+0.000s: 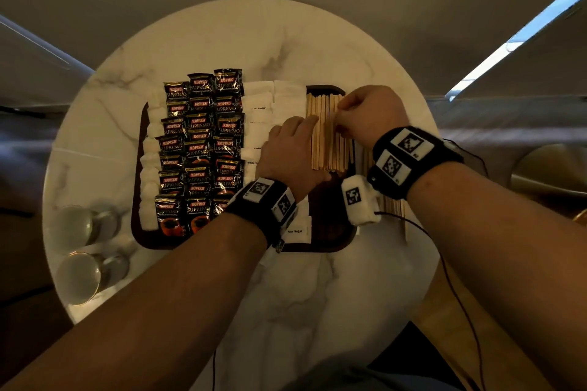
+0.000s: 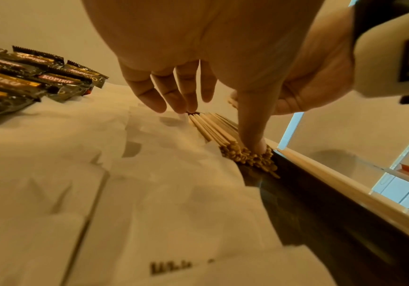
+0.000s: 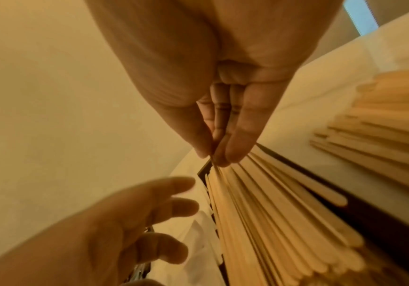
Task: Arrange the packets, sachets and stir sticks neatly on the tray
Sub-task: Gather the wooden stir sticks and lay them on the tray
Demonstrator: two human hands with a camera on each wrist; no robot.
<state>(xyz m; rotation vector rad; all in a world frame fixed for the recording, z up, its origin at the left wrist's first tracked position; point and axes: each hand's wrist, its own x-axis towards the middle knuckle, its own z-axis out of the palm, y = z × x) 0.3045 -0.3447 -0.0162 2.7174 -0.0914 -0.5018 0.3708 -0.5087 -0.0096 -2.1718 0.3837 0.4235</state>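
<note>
A dark tray (image 1: 330, 233) holds three columns of black Kopiko packets (image 1: 200, 149), white sugar sachets (image 1: 259, 106) and a row of wooden stir sticks (image 1: 324, 136) at its right end. My left hand (image 1: 295, 133) lies flat along the left side of the sticks with straight fingers. In the left wrist view its thumb (image 2: 254, 135) presses on the near ends of the stir sticks (image 2: 222, 133). My right hand (image 1: 341, 117) is at the far right of the row. Its thumb and fingertips (image 3: 232, 152) pinch the far end of a stir stick (image 3: 259, 212).
The tray sits on a round marble table (image 1: 317, 295). More stir sticks (image 1: 394, 206) lie on the table right of the tray, under my right wrist. Two glasses (image 1: 82, 225) stand at the table's left edge. A cable (image 1: 457, 295) hangs from my right wrist.
</note>
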